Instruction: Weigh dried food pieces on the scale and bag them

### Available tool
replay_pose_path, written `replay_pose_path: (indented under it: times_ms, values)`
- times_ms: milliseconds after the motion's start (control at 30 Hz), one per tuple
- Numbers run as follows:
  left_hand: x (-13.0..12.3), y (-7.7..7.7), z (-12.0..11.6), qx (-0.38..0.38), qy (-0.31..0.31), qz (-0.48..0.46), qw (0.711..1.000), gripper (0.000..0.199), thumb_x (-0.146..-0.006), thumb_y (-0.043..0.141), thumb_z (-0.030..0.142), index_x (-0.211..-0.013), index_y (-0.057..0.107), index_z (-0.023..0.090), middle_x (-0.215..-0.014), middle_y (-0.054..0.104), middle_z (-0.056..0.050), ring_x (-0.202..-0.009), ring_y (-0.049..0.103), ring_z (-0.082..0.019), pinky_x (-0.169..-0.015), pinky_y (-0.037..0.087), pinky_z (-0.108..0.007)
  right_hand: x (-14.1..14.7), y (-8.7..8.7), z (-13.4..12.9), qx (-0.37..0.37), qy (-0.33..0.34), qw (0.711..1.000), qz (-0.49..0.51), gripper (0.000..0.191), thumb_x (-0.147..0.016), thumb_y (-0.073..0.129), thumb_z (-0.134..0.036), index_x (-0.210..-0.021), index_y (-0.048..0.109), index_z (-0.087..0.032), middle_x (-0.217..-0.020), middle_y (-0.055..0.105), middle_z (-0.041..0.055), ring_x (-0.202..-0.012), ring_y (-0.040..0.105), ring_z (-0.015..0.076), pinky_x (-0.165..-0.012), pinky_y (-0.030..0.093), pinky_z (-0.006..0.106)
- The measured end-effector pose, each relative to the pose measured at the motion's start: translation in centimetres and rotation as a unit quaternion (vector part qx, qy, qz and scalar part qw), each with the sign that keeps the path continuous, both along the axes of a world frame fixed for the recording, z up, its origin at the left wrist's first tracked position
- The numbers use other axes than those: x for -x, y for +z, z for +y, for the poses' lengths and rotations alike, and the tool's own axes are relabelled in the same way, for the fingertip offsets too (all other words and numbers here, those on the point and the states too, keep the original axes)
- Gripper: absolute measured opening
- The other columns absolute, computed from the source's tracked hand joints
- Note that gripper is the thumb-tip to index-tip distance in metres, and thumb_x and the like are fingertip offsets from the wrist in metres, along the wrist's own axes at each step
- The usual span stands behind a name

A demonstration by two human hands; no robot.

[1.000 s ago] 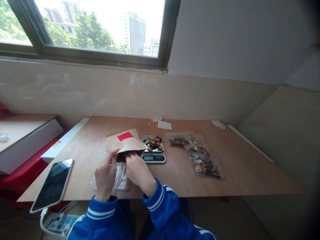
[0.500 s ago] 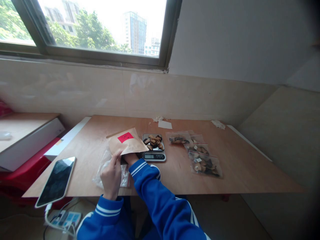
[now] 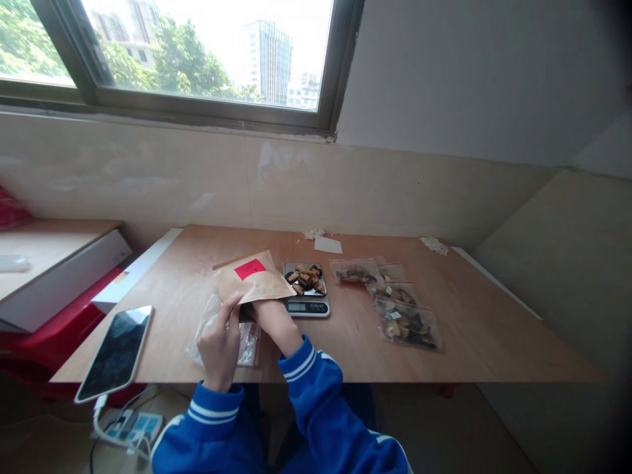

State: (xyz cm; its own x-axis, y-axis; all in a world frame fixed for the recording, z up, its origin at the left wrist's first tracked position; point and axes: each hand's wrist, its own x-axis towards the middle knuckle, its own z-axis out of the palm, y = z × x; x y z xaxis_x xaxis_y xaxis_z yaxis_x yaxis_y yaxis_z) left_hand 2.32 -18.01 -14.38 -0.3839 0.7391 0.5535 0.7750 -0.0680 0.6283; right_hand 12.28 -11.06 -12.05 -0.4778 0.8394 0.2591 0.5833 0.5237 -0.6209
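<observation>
1. Head view: the left hand (image 3: 220,349) pinches the lower edge of a kraft paper envelope (image 3: 257,283), above a clear plastic bag (image 3: 208,332).
2. The right hand (image 3: 276,324) lies just beside it, fingers hidden beneath the envelope; grip cannot be told.
3. The envelope lies mid-table on the wooden table (image 3: 444,316), touching a digital scale (image 3: 306,307) bearing dark dried pieces (image 3: 305,279).

Kraft paper envelope (image 3: 261,283) matt; clear plastic bag (image 3: 210,316) glossy; plywood tabletop (image 3: 469,329) smooth.
</observation>
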Motion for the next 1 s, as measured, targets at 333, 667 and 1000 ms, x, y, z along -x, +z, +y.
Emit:
replay_pose_path:
  times_ms: [333,667,1000]
  values:
    - [-0.2,1.1,0.6,-0.002,-0.003,0.031,1.000,0.024,-0.090,0.056,0.035,-0.107,0.071,0.028,-0.071,0.070,-0.001,-0.055,0.058,-0.014,-0.053,0.033,-0.022,-7.4,2.1,-6.6,0.015,-0.086,0.974,0.207,0.011,-0.087,0.048,-0.022,-0.094,0.057,-0.023,-0.093,0.068,0.0037,-0.090,0.066,0.0189,-0.083,0.051,0.033]
    - [-0.6,7.1,5.5,-0.064,0.022,-0.071,0.995,0.023,-0.087,0.057,0.037,-0.102,0.070,0.026,-0.091,0.074,-0.002,-0.081,0.067,-0.019,-0.072,0.046,-0.029,-15.5,-5.2,-1.5,-0.016,-0.311,0.910,0.273,0.013,-0.086,0.030,-0.024,-0.084,0.043,-0.025,-0.081,0.068,0.0057,-0.083,0.064,0.0210,-0.077,0.048,0.034]
    - [2.0,8.5,8.9,-0.071,0.006,-0.096,0.993,0.032,-0.092,0.045,0.041,-0.109,0.058,0.018,-0.108,0.064,-0.010,-0.096,0.062,-0.024,-0.090,0.048,-0.040,-17.2,-7.6,1.0,-0.171,-0.419,0.891,0.034,0.019,-0.088,0.036,-0.021,-0.090,0.054,-0.018,-0.082,0.063,0.0116,-0.085,0.055,0.0259,-0.081,0.043,0.040]
